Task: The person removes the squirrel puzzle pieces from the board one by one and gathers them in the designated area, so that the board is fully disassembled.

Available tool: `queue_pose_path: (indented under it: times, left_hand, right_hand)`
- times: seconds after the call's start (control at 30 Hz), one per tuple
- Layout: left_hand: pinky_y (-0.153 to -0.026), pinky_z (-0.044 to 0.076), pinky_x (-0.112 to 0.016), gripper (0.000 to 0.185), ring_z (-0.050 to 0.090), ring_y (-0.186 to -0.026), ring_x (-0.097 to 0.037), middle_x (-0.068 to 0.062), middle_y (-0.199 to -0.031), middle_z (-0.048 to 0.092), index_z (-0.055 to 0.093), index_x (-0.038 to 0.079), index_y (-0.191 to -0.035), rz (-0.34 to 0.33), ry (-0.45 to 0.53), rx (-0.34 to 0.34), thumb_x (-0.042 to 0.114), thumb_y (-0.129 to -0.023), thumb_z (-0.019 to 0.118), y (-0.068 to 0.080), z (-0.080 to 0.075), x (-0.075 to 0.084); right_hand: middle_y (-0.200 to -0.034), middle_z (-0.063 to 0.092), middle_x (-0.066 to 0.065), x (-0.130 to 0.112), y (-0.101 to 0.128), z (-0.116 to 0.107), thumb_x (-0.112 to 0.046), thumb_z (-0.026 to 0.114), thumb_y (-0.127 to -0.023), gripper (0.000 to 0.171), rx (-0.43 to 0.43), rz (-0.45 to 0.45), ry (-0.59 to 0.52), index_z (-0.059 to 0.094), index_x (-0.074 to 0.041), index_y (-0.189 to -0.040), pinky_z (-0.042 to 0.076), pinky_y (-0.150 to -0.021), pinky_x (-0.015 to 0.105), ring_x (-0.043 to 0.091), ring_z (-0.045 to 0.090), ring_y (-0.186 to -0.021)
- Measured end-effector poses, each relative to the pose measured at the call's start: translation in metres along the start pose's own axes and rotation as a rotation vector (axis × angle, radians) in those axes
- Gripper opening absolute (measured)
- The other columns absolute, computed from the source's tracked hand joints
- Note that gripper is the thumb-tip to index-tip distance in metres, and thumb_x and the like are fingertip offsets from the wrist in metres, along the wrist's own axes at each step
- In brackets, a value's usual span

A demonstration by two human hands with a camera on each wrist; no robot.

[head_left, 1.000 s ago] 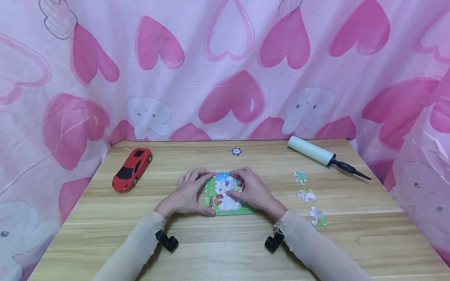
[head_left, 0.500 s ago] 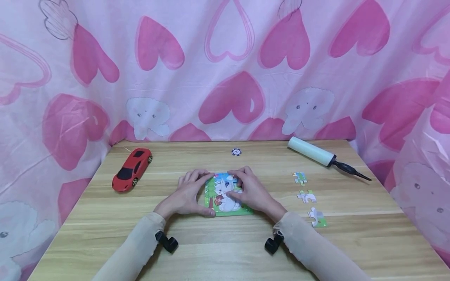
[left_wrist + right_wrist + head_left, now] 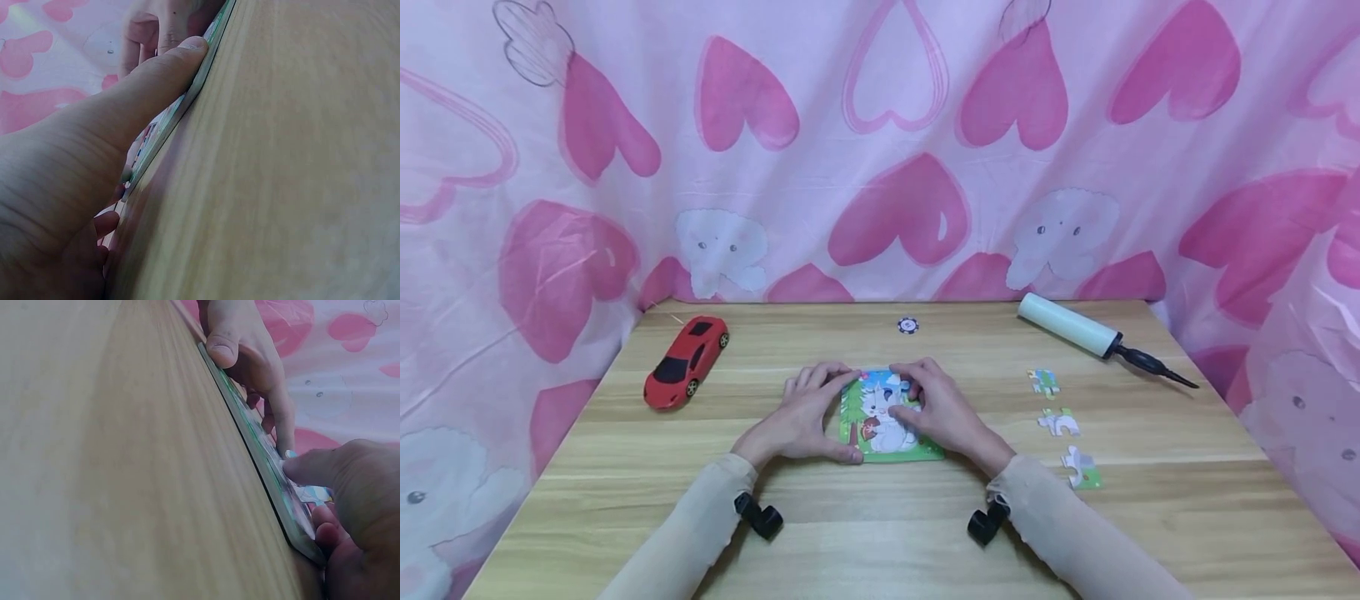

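A small square jigsaw puzzle (image 3: pixel 889 437) lies on the table, showing a white cartoon animal on green and blue. My left hand (image 3: pixel 805 417) holds its left side, thumb on the near corner and index finger at the far corner. Over the puzzle's upper right part is my right hand (image 3: pixel 943 408), its fingers bent. Between that thumb and the fingers, the right wrist view shows a pale blue and white puzzle piece (image 3: pixel 314 495), tilted at the board. The fingers hide much of this piece.
Three loose puzzle groups, upper (image 3: pixel 1044 382), middle (image 3: pixel 1060 422) and lower (image 3: pixel 1082 467), lie to the right. A red toy car (image 3: pixel 687 362) sits at the left. Behind are a poker chip (image 3: pixel 907 326) and a hand pump (image 3: pixel 1071 327). A pink heart-print curtain (image 3: pixel 898 212) borders the table.
My right fingers have shifted slightly over the puzzle's upper right, and the picture around the animal's eye there looks different. My left hand keeps its hold. The head view has moved slightly.
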State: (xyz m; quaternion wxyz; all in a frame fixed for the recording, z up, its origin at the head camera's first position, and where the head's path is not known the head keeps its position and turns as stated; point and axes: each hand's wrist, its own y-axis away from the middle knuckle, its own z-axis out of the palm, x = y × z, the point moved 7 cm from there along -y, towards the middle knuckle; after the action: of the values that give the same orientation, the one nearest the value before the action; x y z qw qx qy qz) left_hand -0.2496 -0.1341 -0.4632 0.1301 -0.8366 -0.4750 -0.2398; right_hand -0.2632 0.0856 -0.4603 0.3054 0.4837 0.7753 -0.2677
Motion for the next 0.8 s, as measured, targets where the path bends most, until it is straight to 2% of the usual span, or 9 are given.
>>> queue_pose_path:
  times: [0.33, 0.8]
  left_hand:
    - [-0.121, 0.027, -0.061, 0.13, 0.029, -0.155, -0.035, -0.006, -0.173, 0.033, 0.038, 0.023, -0.175, -0.002, 0.006, 0.001, 0.077, -0.071, 0.094, 0.0001, -0.0009, 0.001]
    - [-0.117, 0.028, -0.06, 0.129, 0.03, -0.153, -0.035, -0.006, -0.172, 0.034, 0.037, 0.024, -0.175, 0.005, 0.004, 0.007, 0.077, -0.072, 0.094, 0.0001, -0.0009, 0.0009]
  right_hand:
    - [-0.122, 0.059, 0.003, -0.0031, -0.0003, -0.0017, -0.014, 0.088, -0.097, 0.064, 0.028, -0.024, -0.002, 0.064, -0.012, -0.156, 0.053, -0.083, 0.029, 0.015, 0.057, -0.097]
    - [-0.12, 0.059, 0.001, -0.0008, -0.0017, -0.0012, -0.014, 0.091, -0.095, 0.065, 0.03, 0.017, -0.022, 0.066, -0.013, -0.155, 0.054, -0.083, 0.029, 0.014, 0.057, -0.097]
